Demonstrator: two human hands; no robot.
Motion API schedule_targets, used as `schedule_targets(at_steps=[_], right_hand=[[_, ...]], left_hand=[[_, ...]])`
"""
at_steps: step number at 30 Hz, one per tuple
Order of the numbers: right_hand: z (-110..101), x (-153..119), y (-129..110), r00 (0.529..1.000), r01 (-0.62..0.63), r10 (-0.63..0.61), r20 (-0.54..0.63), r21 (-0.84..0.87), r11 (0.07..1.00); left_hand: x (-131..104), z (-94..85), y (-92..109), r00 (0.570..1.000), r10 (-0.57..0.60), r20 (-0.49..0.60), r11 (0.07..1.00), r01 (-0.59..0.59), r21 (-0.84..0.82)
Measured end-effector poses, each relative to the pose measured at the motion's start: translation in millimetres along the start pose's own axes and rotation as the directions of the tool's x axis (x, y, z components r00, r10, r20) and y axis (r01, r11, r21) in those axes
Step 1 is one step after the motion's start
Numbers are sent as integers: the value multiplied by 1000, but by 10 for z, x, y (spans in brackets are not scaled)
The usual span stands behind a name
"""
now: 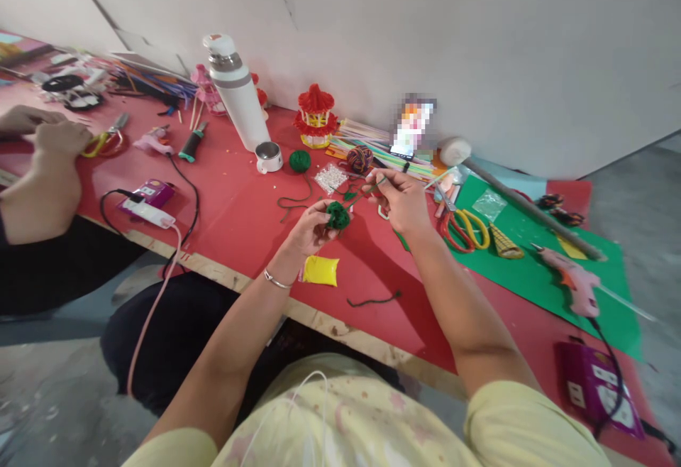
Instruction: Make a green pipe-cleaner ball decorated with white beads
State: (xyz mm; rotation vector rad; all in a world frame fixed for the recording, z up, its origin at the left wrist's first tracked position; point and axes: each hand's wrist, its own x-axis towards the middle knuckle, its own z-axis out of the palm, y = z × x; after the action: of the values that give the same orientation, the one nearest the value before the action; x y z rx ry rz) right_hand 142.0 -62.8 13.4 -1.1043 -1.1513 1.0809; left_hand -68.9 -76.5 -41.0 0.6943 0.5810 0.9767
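My left hand (311,228) is closed around a small dark green yarn piece (338,216), held just above the red tabletop. A green strand runs from it up to my right hand (400,199), whose thumb and fingers pinch the yarn. Whether a thin tool is also in that pinch cannot be made out. Behind the hands sits a green yarn ball (299,161) with a loose tail, beside a bag of white beads (330,179) and a multicoloured yarn ball (360,160). Below my left hand lies a yellow packet (320,270), and a cut piece of green yarn (375,300) rests nearer the edge.
At right are scissors (465,231), a pink glue gun (572,279) and a purple power box (599,389). A white flask (239,94), its cup (269,157), a red lantern-like craft (316,116) and a phone (412,126) stand behind. Another person's hands (58,133) are at left.
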Motion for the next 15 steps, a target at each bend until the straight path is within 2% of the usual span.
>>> schedule_targets(at_steps=[3,6,8,9,12,14,15], right_hand=[[56,3,26,998,-50,41,45,211,976],[57,13,81,994,-40,14,110,238,970],[29,25,111,992,-2,-12,122,113,994],[13,28,116,995,37,-37,92,5,999],[-10,-8,68,976,187,-213,-41,-342,921],[10,-81,-13,956,252,-292,-18,-456,853],[30,-129,-58,960,264,-276,44,-471,842]], left_hand=[[7,1,-15,1000,-9,-9,1000,9,14],[10,-19,-25,1000,-11,-10,1000,11,6],[10,-34,-27,1000,0,-23,1000,-1,-10],[10,-38,-26,999,10,-35,1000,-11,-21],[11,-26,-15,996,40,-74,997,-45,-58],[18,-5,-8,992,72,-103,994,-79,-71],[23,6,-6,988,94,-122,992,-103,-70]])
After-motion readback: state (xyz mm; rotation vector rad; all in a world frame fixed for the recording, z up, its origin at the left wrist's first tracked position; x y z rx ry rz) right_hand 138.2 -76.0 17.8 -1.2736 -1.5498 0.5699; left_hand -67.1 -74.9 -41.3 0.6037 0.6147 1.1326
